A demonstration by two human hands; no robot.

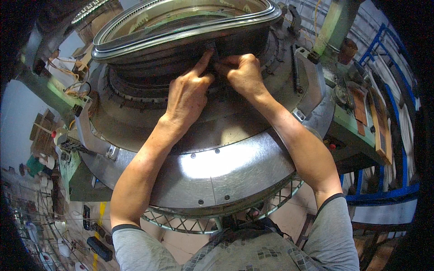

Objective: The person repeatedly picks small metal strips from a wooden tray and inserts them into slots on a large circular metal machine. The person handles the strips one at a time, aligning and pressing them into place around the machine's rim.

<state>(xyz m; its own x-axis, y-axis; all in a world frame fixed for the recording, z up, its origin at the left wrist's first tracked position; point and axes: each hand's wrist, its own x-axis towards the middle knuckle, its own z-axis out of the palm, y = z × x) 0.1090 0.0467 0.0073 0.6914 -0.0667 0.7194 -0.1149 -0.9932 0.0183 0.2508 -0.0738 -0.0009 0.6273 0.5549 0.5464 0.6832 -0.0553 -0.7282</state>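
Note:
A large round machine, which looks like a circular knitting machine, fills the middle; its dark cylinder wall rises under a shiny metal ring. My left hand reaches up to this wall, its index finger stretched against a small dark flat piece and its other fingers curled. Just right of it, my right hand is closed in a pinch close to the lower end of that piece. What lies between the right fingertips is too dark and too hidden to make out.
A broad metal rim plate with bolts curves below my forearms. Angled metal brackets and a green post stand at the right. Beyond them is a blue frame. Yarn cones sit on the left.

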